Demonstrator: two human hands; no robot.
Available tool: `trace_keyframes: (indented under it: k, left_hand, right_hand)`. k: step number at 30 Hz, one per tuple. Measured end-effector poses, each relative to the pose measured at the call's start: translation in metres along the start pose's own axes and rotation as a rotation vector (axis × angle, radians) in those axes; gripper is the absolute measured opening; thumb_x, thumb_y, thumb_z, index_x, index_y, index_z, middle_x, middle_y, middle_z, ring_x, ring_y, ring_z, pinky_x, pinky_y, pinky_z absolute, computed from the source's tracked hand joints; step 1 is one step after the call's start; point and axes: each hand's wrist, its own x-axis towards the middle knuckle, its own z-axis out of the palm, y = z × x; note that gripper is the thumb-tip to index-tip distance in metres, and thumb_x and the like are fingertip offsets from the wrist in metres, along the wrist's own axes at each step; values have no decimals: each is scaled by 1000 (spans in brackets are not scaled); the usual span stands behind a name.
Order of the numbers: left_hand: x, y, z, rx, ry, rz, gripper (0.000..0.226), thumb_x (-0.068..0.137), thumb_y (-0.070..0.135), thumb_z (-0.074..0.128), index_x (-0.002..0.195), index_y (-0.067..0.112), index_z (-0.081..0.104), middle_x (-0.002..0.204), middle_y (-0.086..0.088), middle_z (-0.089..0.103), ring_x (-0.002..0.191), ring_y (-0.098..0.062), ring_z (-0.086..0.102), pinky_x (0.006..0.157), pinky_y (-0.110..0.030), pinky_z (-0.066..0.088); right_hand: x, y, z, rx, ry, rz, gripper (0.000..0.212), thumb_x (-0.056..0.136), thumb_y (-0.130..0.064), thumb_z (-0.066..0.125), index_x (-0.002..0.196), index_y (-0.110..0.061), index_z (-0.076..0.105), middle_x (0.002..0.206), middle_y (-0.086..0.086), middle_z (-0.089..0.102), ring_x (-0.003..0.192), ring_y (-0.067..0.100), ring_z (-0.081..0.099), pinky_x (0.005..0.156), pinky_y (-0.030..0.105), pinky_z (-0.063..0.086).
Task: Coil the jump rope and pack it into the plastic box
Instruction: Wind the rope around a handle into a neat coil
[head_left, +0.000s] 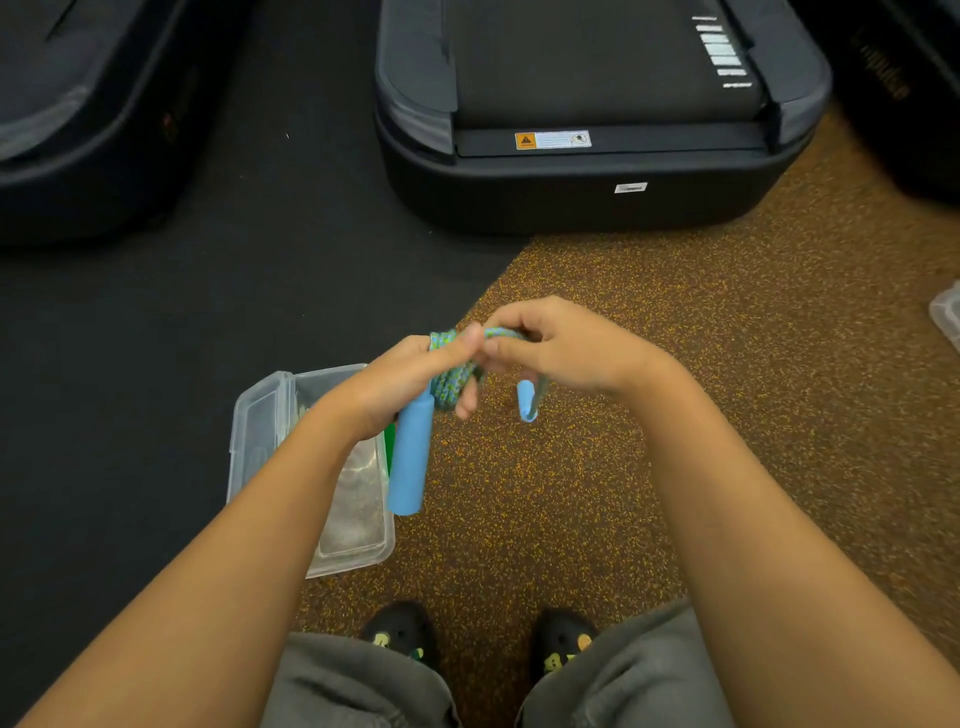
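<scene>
My left hand (410, 382) grips a bundle of blue-green braided jump rope (451, 382) wound around its fingers. One light blue foam handle (410, 457) hangs down from that hand. My right hand (561, 351) pinches a strand of the rope at the top of the bundle, touching my left fingers. The second blue handle (527, 400) dangles under my right hand, mostly hidden. The clear plastic box (260, 441) lies open on the floor below my left forearm, which covers part of it. Something green shows inside the box beside the handle.
The rear end of a black treadmill (587, 192) stands ahead, and another dark machine (88, 145) sits at the far left. The floor is black mat on the left and speckled brown rubber on the right. A clear plastic piece (948, 314) pokes in at the right edge. My two shoes (405, 631) are below.
</scene>
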Motion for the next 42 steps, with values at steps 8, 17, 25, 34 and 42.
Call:
trace_keyframes:
  k: [8,17,25,34,42]
  left_hand:
    - [-3,9,3,-432,-12,121,35,72,49,63,71,15,71,41,9,42,37,-4,41,67,-18,52]
    - [-4,15,-7,-883,124,219,35,83,31,46,87,10,74,56,8,56,49,-3,53,74,-18,53]
    - [7,7,-4,-529,424,165,20,90,12,52,107,17,61,89,7,75,83,-7,70,72,-21,55]
    - [7,-4,2,55,379,11,41,78,47,62,91,10,71,90,-4,67,84,-18,58,78,-36,44]
    - [-1,9,4,44,21,-35,74,71,75,24,59,16,67,58,-3,64,62,-14,61,74,-25,49]
  right_hand:
    - [9,1,8,185,153,46,24,98,-23,41,77,-22,54,62,-2,44,61,16,42,62,31,39]
    - [16,4,33,8,-78,171,25,101,-23,29,93,-16,52,66,-4,51,58,9,53,56,18,40]
    - [8,-15,32,-321,-297,150,17,97,-19,37,90,-11,50,83,3,54,79,20,50,68,26,36]
    - [1,-28,20,-358,-95,43,19,94,-30,46,85,-16,55,70,-4,44,74,17,44,51,24,27]
    - [2,-14,11,-115,175,-21,29,73,-39,73,73,-14,58,55,-10,50,52,5,42,54,21,33]
